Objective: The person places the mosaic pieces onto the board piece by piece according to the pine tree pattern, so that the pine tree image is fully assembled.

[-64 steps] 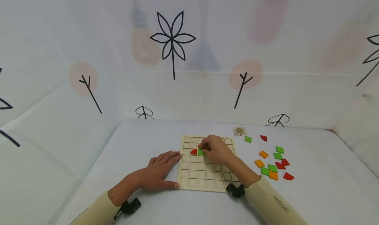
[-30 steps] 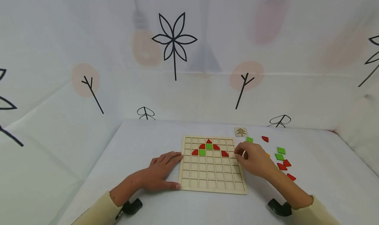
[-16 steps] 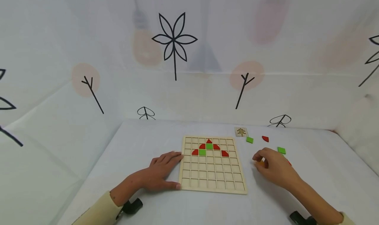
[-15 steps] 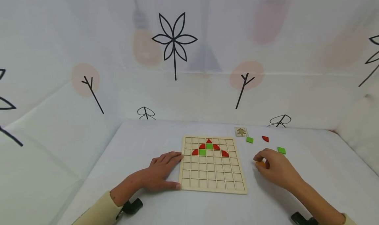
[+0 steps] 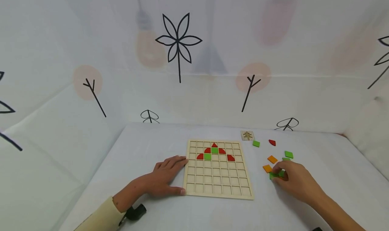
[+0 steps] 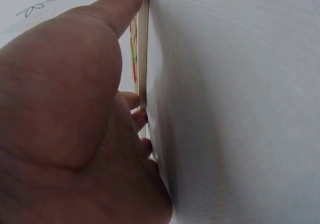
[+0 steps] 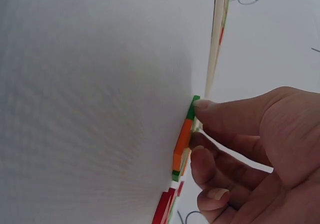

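Observation:
A pale wooden grid board (image 5: pixel 218 190) lies on the table. My left hand (image 5: pixel 161 182) rests flat beside it, fingertips and thumb at its left edge. In its upper cells lie a red triangle (image 5: pixel 214 145), red quarter-round pieces (image 5: pixel 231 157) and green square tiles (image 5: pixel 207 156). Right of the board, my right hand (image 5: pixel 296 180) pinches a green tile (image 5: pixel 271 176) between thumb and index finger, low over the table. The right wrist view shows the thumb on the end of that green tile (image 7: pixel 193 108), with an orange tile (image 7: pixel 181 146) against it.
Two orange tiles (image 5: pixel 267 169) lie just beyond the right hand. Farther back are loose green tiles (image 5: pixel 288 154), a red quarter-round piece (image 5: pixel 272 142) and a small card with a tree pattern (image 5: pixel 247 135). The hand hides other pieces. A patterned white sheet stands behind.
My right hand has left the board and moved right, over the orange tiles, then nearer me to the green tile. Red and green pieces it had covered now show. The left hand stays put.

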The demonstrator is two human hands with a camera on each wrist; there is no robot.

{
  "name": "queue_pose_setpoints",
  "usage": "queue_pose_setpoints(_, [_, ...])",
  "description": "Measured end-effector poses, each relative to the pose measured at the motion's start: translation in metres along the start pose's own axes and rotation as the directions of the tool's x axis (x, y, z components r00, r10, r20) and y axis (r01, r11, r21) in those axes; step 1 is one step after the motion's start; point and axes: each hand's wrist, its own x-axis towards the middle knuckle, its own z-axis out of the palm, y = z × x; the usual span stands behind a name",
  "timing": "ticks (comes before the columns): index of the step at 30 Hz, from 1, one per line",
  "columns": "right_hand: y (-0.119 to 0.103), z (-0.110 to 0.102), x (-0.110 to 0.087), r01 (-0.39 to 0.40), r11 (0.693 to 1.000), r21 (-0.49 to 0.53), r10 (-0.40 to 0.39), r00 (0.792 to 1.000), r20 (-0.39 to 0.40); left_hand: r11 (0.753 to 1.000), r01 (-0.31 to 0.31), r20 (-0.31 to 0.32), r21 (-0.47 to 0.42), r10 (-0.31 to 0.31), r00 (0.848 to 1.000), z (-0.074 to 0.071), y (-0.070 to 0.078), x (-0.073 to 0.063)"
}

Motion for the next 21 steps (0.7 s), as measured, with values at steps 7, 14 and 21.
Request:
queue_pose_setpoints(7, [0.0015,-0.0001,0.0013,-0.007,1.0,0.008,0.007,0.999,0.048,1.0,0.0,0.002,0.0,0.0,1.0,-0.0004,0.0008,-0.0006])
queue_pose_setpoints(14, [0.0023,0.0028,0.0026,0.02,0.999,0.03,-0.022,0.999,0.049,1.0,-0.003,0.001,-0.001,0.003,1.0,-0.0013,0.001,-0.0014])
queue_pose_setpoints(21, [-0.0014,0.0035,0.0026,0.027,0.997,0.067,-0.03,0.999,0.04,1.0,-0.01,-0.005,-0.004,0.01,1.0,-0.0008,0.0009,-0.0018])
